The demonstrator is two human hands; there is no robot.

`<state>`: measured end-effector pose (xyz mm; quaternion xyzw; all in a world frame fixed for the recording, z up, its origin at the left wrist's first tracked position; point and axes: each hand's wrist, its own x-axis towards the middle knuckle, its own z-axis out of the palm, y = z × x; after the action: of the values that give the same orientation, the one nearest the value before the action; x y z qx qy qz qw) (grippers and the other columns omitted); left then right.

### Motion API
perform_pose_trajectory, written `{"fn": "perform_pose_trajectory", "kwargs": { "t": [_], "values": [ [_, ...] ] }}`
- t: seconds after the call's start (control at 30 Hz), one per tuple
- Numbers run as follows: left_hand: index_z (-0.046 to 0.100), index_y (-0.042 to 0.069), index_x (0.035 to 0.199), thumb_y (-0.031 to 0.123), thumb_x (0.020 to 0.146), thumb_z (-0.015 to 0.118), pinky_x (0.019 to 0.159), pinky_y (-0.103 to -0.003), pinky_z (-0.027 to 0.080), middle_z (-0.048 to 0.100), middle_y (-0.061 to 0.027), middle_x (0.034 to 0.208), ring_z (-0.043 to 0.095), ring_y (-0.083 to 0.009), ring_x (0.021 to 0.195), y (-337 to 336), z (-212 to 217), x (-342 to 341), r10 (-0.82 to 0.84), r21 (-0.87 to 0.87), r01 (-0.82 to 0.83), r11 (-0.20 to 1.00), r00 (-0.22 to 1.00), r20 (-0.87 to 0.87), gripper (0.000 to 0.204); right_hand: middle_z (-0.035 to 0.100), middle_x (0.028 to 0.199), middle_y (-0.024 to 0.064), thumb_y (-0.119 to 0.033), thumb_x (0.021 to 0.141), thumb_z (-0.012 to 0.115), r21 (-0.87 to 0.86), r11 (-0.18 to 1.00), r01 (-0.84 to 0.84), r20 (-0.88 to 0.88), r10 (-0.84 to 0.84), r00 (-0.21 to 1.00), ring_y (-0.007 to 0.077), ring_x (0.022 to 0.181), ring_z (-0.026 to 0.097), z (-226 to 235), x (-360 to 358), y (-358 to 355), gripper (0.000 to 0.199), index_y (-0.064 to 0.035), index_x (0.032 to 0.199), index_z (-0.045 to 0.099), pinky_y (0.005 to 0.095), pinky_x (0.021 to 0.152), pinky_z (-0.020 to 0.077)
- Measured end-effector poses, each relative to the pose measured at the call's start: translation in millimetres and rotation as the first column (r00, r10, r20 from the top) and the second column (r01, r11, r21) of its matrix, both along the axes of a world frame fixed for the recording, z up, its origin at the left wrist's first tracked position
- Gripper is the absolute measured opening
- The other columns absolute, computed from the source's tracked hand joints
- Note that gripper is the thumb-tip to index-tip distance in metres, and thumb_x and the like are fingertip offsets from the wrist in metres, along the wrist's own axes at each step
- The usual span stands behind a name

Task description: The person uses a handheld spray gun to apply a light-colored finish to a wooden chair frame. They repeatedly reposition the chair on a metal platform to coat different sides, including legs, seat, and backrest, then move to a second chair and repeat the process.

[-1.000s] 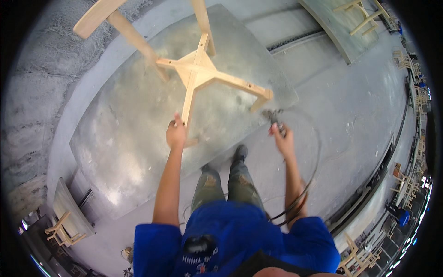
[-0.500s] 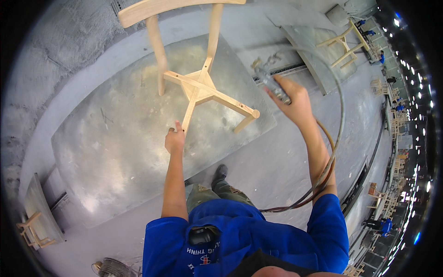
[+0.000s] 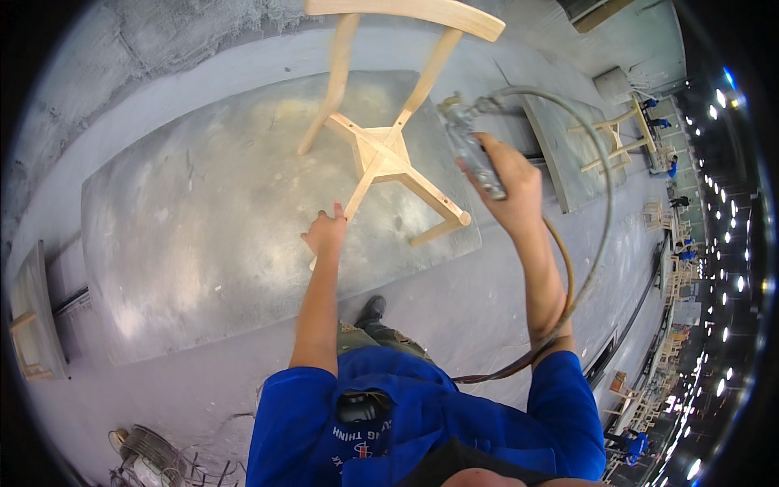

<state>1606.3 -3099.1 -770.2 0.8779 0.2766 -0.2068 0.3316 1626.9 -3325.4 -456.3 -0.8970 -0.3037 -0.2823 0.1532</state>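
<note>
A pale wooden chair frame (image 3: pixel 385 152) with crossed seat rails, legs and a curved backrest (image 3: pixel 410 8) is on a grey, smooth-topped table in front of me. My left hand (image 3: pixel 326 234) is closed around the frame's near corner, one finger stretched along the rail. The leg below that hand is mostly hidden. In my right hand (image 3: pixel 517 185) is a metal spray gun (image 3: pixel 479 158), held to the right of the chair and apart from it. Its hose (image 3: pixel 607 174) loops down past my right forearm.
The grey table (image 3: pixel 162 268) spreads left of the chair. Another table (image 3: pixel 560 150) stands at the far right, bearing a wooden frame (image 3: pixel 621 134). A round metal fan-like machine (image 3: pixel 150 454) sits at lower left. Several people and chairs line the right distance.
The chair has turned somewhat clockwise, its backrest swinging right, with my left hand moving along with it. The spray gun stays close to where it was. My view has tilted slightly.
</note>
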Motion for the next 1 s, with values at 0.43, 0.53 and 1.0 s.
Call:
{"fn": "perform_pose_trajectory", "kwargs": {
  "t": [0.43, 0.53, 1.0],
  "values": [
    [0.069, 0.001, 0.118, 0.062, 0.102, 0.025, 0.116, -0.072, 0.013, 0.073, -0.0214, 0.109, 0.064, -0.0402, 0.115, 5, 1, -5, 0.016, -0.012, -0.016, 1.000, 1.000, 0.008, 0.078, 0.072, 0.105, 0.0168, -0.025, 0.086, 0.080, 0.069, 0.985, 0.160, -0.660, -0.075, 0.748, 0.0239, 0.085, 0.069, -44, -13, 83, 0.042, -0.0021, 0.119, 0.067, 0.0365, 0.077, 0.0528],
    [0.069, 0.001, 0.118, 0.062, 0.102, 0.025, 0.116, -0.070, 0.014, 0.073, -0.0213, 0.110, 0.064, -0.0395, 0.116, 5, -1, -4, -0.008, -0.026, 0.008, 1.000, 1.000, 0.006, 0.076, 0.068, 0.130, 0.0126, -0.021, 0.090, 0.076, 0.147, 0.986, 0.077, -0.461, 0.000, 0.887, 0.0210, 0.111, 0.066, 9, -3, 91, 0.049, -0.0077, 0.135, 0.062, 0.0368, 0.091, 0.0515],
    [0.064, 0.000, 0.126, 0.054, 0.104, 0.032, 0.118, -0.066, 0.016, 0.071, -0.0208, 0.117, 0.062, -0.0361, 0.120, 11, 2, -10, -0.054, -0.076, 0.061, 0.995, 0.995, 0.087, 0.066, 0.064, 0.070, 0.0003, -0.045, 0.107, 0.047, 0.038, 0.999, 0.002, -0.592, 0.021, 0.806, 0.0061, 0.049, 0.051, 205, 45, 202, 0.044, -0.0085, 0.091, 0.063, 0.0222, 0.043, 0.0390]
  ]
}}
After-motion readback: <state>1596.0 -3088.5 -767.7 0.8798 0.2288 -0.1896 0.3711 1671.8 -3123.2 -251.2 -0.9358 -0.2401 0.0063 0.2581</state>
